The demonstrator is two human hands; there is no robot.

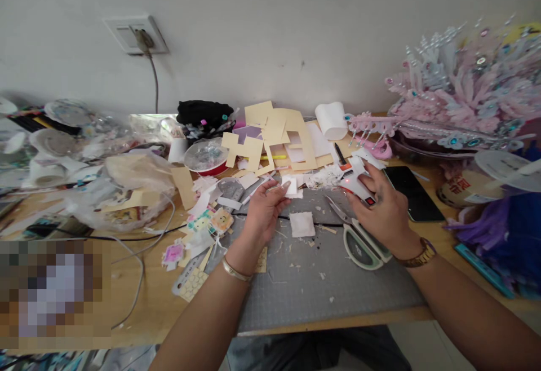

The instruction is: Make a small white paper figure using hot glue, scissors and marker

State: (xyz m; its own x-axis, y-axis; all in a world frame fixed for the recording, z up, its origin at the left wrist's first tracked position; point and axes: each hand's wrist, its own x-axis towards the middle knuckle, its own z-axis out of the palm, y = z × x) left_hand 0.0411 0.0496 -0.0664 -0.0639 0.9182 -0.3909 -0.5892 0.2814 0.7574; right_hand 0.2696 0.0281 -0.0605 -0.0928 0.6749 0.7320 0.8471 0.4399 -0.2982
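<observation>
Over a gray cutting mat (pixel 291 297), our left grip (pixel 267 204) pinches a small white piece (pixel 291 187) while our right grip (pixel 377 196) clasps a glue gun (pixel 354 184), whose likely hot tip could burn us if it slips.

The cutting mat (pixel 291 295) lies on the table (pixel 156 297), before the wall (pixel 270 38). On the mat, a pad (pixel 302 225) lies between the left hand (pixel 267 208) and the right hand (pixel 382 204); the scissors (pixel 347 226) lie to its right, partly beneath the right hand. A second pad (pixel 291 186) is in the left hand, the glue gun (pixel 355 184) in the right. Behind: paper cut-outs (pixel 276 127), between a tub (pixel 207 157) (left) and a container (pixel 331 120) (right). Right of the right hand: a phone (pixel 416 195), then a cup (pixel 469 189), with ornaments (pixel 465 86) behind. Far left of the mat: a plastic bag (pixel 131 179). On the wall, left: a socket (pixel 124 32), with a plug (pixel 142 39) in it.
</observation>
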